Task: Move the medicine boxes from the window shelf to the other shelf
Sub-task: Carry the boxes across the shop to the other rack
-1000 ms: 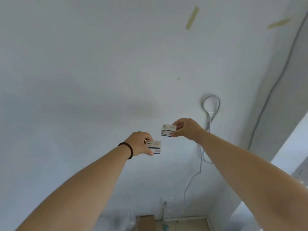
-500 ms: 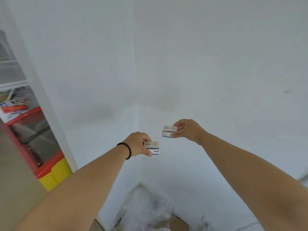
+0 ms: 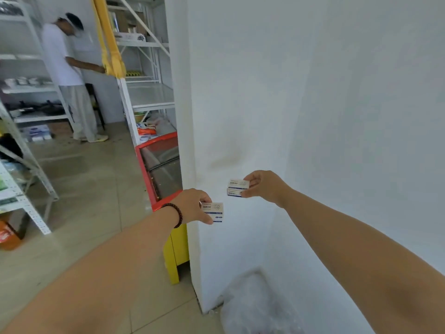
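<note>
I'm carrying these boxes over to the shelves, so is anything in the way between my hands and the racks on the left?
The white wall corner and the red and yellow cabinet stand directly ahead of the left hand and right hand. The tiled floor to their left looks open toward the white shelves.

Head cam looks fwd/down past outstretched arms at white wall point(image 3: 337, 116).

Premises: a storeroom or small shop back area. White metal shelving racks point(image 3: 144, 68) stocked with goods, a red-rimmed chest freezer point(image 3: 159, 165), tiled floor point(image 3: 96, 189), plain white walls point(image 3: 337, 116).
</note>
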